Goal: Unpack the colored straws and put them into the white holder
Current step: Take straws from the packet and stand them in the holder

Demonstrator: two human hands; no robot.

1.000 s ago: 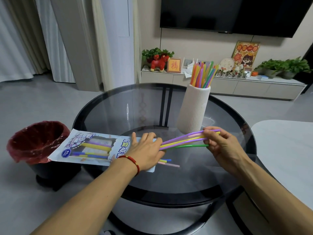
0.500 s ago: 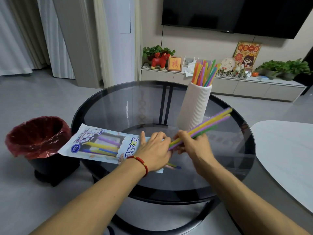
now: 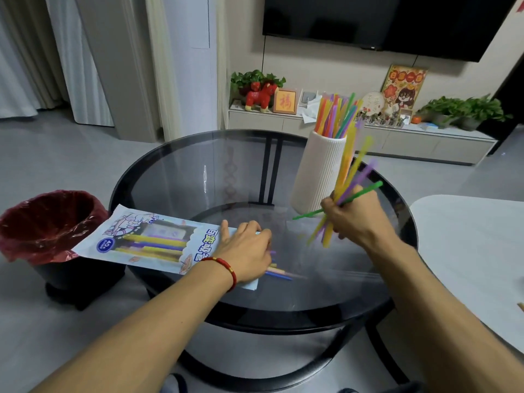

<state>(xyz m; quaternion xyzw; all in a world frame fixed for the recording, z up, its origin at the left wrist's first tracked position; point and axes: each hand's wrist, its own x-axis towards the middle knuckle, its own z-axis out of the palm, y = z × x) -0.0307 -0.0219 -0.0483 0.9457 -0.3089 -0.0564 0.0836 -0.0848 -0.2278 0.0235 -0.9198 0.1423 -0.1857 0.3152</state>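
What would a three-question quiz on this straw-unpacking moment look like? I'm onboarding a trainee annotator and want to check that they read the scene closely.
1. True or false: the right hand grips a bunch of straws beside the white holder.
2. What does the left hand rest on?
A. the red-lined bin
B. the straw package
C. the white holder
3. Fill in: the holder already contains ____.

Key
1. True; the bunch is outside the holder.
2. B; the straw package lies flat on the glass table, with loose straws at its open end.
3. Colored straws, standing upright.
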